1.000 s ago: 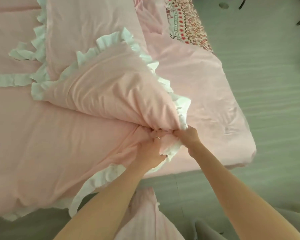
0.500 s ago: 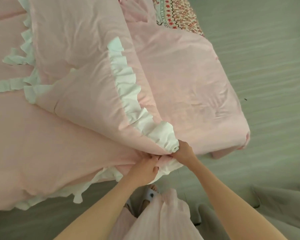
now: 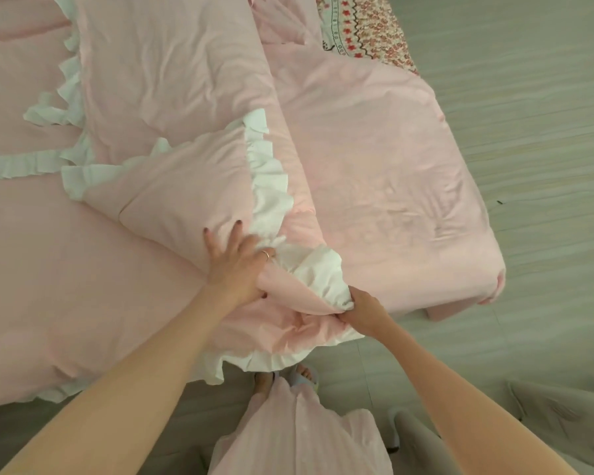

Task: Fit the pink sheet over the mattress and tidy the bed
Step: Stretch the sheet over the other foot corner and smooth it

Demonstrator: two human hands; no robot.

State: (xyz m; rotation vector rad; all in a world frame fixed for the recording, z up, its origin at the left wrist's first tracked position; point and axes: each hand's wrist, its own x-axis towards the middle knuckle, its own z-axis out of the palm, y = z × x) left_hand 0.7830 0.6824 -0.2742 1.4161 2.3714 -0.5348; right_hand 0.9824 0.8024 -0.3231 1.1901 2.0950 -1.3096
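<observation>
The left hand (image 3: 235,265) lies flat, fingers spread, on the folded-back ruffled duvet (image 3: 172,197); the right hand (image 3: 364,308) pinches its white-frilled corner (image 3: 323,279). Beyond the right hand lies the fitted pink sheet (image 3: 384,159) — past it, bare floral mattress (image 3: 367,29).

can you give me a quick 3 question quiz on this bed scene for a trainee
1. True or false: the left hand lies with fingers spread on the pink duvet.
2. What does the right hand pinch? A) the floral cloth B) the duvet's ruffled corner C) a slipper
3. Fill in: the sheet covers the mattress corner, and the floral cloth shows at the ____ edge of the view.

Key
1. True
2. B, the white ruffle at the folded corner
3. Top
</observation>
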